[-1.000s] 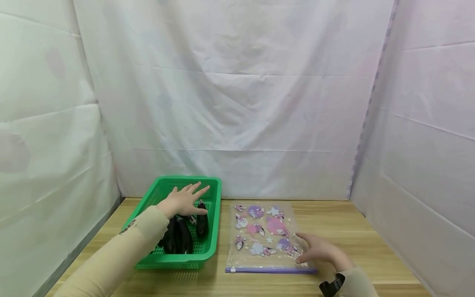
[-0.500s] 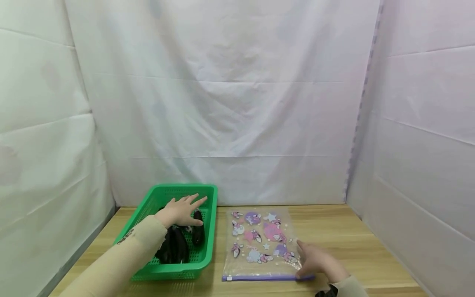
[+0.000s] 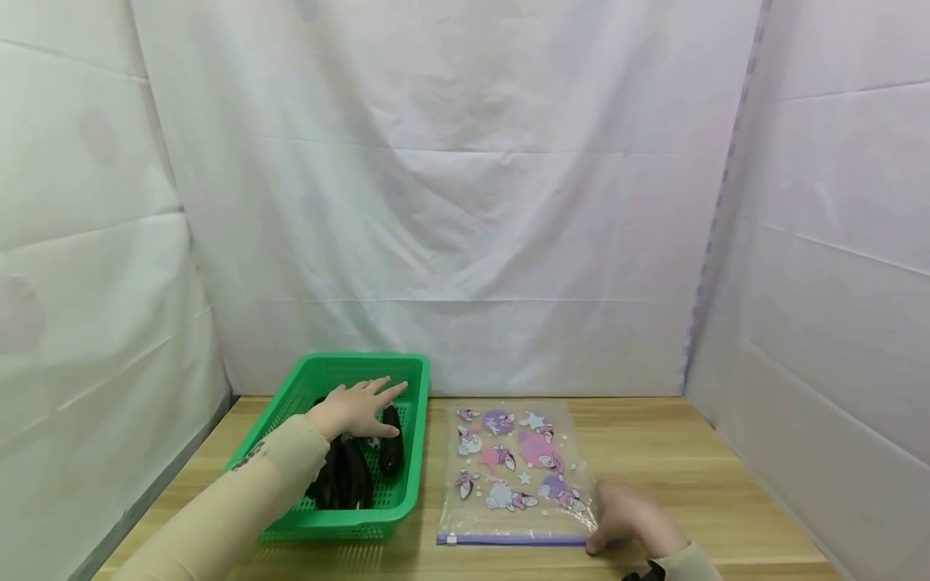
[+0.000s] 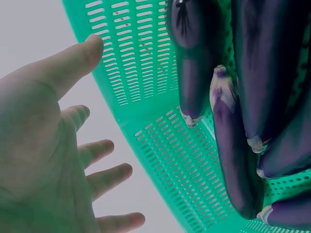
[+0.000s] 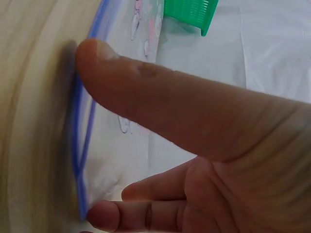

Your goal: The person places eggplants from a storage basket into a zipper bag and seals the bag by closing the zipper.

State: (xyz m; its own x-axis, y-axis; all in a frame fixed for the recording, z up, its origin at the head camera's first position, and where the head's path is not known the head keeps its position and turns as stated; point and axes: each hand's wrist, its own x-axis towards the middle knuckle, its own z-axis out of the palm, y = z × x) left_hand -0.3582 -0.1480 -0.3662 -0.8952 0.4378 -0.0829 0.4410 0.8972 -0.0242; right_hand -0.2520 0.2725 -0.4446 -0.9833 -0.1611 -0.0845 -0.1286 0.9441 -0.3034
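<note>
In the head view, my left hand [image 3: 353, 410] hovers over a green plastic basket [image 3: 420, 464], fingers spread and holding nothing. Dark purple eggplants [image 3: 391, 453] lie inside, partly hidden by the hand. The left wrist view shows several eggplants [image 4: 234, 150], beside the straight fingers. To the right, a clear zip bag [image 3: 501, 476] printed with pink and purple cartoon figures lies flat, its purple zipper strip [image 3: 516, 539] toward me. My right hand [image 3: 630, 516] grips the bag's near right corner. In the right wrist view, the thumb and a fingertip meet the strip [image 5: 80, 160], which gapes slightly between them.
Wood-grain tabletop [image 3: 697, 476] stretches right of the bag. White sheeting [image 3: 465, 242] hangs behind the table and along both sides. The zipper's white slider [image 3: 451, 539] sits at the strip's left end. A dark band [image 3: 643, 571] circles the right wrist.
My right hand has come down toward me from the bag's right edge to its near corner, and its fingers have closed in. The left hand stays spread over the basket. The head view shifted slightly.
</note>
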